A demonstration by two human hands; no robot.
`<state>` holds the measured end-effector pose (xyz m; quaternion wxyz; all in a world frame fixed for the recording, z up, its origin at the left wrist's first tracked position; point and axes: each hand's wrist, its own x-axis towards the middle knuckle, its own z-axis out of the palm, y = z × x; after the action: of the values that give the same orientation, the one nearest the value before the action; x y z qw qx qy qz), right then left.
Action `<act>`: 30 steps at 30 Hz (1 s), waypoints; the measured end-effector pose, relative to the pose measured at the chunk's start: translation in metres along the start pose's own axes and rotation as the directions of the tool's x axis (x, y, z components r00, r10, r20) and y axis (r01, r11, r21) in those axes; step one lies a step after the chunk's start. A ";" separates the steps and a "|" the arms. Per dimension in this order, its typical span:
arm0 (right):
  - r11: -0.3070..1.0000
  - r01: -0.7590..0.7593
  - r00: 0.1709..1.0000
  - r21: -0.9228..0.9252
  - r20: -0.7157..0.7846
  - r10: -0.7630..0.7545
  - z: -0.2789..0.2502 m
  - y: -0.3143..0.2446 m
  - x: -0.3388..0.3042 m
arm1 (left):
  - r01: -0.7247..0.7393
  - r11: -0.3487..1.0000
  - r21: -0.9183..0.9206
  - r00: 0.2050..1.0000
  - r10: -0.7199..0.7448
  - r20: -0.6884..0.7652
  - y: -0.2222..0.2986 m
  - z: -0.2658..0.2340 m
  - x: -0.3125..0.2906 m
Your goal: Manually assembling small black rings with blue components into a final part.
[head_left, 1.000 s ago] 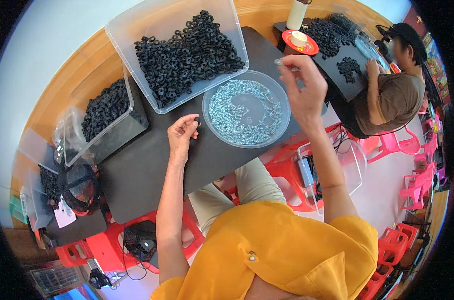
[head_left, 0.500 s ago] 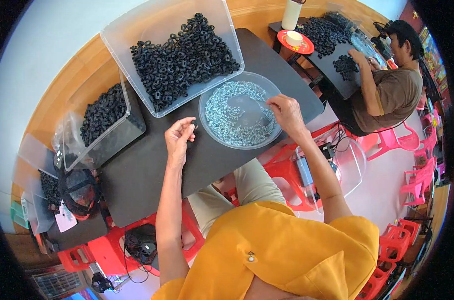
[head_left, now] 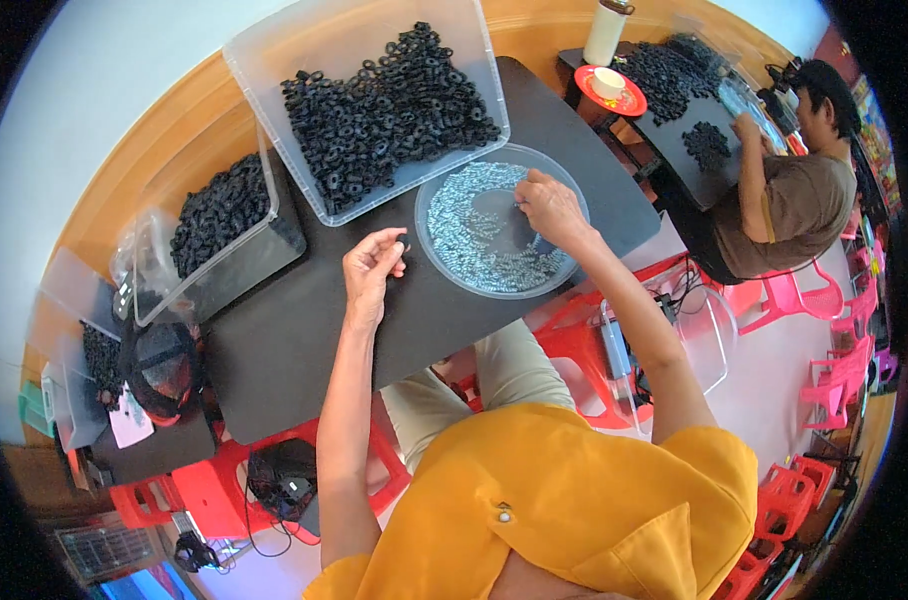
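In front of me on the dark table, my left hand (head_left: 370,275) pinches a small black part (head_left: 404,243) between thumb and fingers, beside the round tray's left rim. Over that shallow, clear round tray (head_left: 584,195), my right hand (head_left: 554,212) has its fingertips pressed together. Whatever it may hold is too small to make out. Many tiny silvery metal pieces (head_left: 461,215), perhaps springs, lie in the tray in a rough ring. Behind it a large clear bin (head_left: 494,60) holds a heap of black ring-like plastic parts (head_left: 384,120).
A second clear bin (head_left: 236,268) of black parts stands at the left, near a black cap (head_left: 162,365). At the far right a co-worker (head_left: 789,200) sits at another table with black parts, a red plate (head_left: 629,98) and a pale bottle (head_left: 606,35). Red stools (head_left: 789,500) stand around.
My right hand has moved left, from the tray's right rim to over its pieces. The left hand still holds the black part. The whole view has shifted slightly.
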<state>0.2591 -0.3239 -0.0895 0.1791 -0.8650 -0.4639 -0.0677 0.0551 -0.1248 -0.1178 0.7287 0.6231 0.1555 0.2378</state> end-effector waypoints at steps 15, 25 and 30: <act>0.933 0.041 0.980 0.356 -0.196 0.032 -0.001 -0.017 -0.007 | -0.016 0.994 -0.108 1.000 0.017 0.006 -0.001 0.001 0.002; 0.803 0.025 0.989 0.595 -0.129 0.065 -0.004 -0.056 -0.011 | -0.042 0.987 -0.152 0.999 0.046 0.027 -0.003 -0.007 0.004; 0.808 0.079 0.993 0.585 -0.117 -0.012 -0.008 -0.080 -0.011 | 0.026 0.957 -0.288 0.999 -0.017 0.034 0.006 -0.001 0.001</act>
<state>0.1871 -0.2947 -0.0652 0.4610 -0.7509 -0.4721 0.0283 0.0543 -0.1231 -0.1121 0.8165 0.5123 0.1147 0.2403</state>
